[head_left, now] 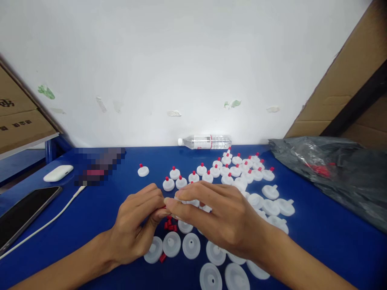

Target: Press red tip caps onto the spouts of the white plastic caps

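My left hand is closed, with a bit of a red cap showing at its pinched fingertips. Against those fingertips presses my right hand, its thumb and fingers closed; what they hold is hidden. Beneath the hands lie several loose red caps. White round lids with red-tipped spouts stand upright beyond the hands. Bare-spouted white lids lie to the right, some tilted. Nearer to me, several white lids rest with their hollow undersides up.
A plastic bottle lies along the wall. On the right is a grey plastic bag with red pieces inside. At left are a phone, a white earphone case and a white cable. Cardboard flanks the blue table.
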The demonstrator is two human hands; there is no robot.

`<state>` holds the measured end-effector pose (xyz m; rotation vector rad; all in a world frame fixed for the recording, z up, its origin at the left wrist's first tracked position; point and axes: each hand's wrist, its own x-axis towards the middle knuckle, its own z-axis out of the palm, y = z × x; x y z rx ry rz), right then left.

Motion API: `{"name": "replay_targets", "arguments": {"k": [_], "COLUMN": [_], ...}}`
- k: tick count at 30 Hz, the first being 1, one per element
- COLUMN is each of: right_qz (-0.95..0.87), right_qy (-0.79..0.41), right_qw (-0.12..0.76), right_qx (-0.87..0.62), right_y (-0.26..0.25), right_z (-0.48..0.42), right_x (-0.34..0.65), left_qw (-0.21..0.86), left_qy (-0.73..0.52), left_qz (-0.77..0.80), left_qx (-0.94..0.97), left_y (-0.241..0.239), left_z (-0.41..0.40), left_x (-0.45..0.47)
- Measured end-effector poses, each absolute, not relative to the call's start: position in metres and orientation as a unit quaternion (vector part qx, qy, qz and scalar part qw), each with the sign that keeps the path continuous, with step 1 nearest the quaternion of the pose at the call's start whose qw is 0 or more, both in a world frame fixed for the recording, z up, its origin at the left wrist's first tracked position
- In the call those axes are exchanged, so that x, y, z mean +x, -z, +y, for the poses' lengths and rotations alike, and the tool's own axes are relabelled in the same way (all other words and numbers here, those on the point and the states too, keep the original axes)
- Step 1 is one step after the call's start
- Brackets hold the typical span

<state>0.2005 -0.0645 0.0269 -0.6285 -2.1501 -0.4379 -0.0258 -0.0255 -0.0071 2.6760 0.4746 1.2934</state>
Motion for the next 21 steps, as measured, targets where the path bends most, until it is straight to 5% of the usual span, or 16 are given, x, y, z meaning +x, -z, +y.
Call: {"name": "replay_targets", "arguments": {"k": [10, 21], "right_qz": [-0.874, -0.854], "right_qy": [0.227, 0.202], "right_qw": [0.339, 0.305], "right_qx": [-0.265, -0.37], "right_y": [-0.022, -0.022], "right_z": [-0.052, -0.038], "right_x": [0.214, 0.232], "left_qw": [0.004, 0.056], "left_qy": [-0.377, -0.275], "left_qz": [0.174, 0.246], "left_qx": [0.91, 0.928], "left_y": [0.012, 0.012], "left_z": [-0.008, -0.003], "left_x": [-0.032, -0.032]}}
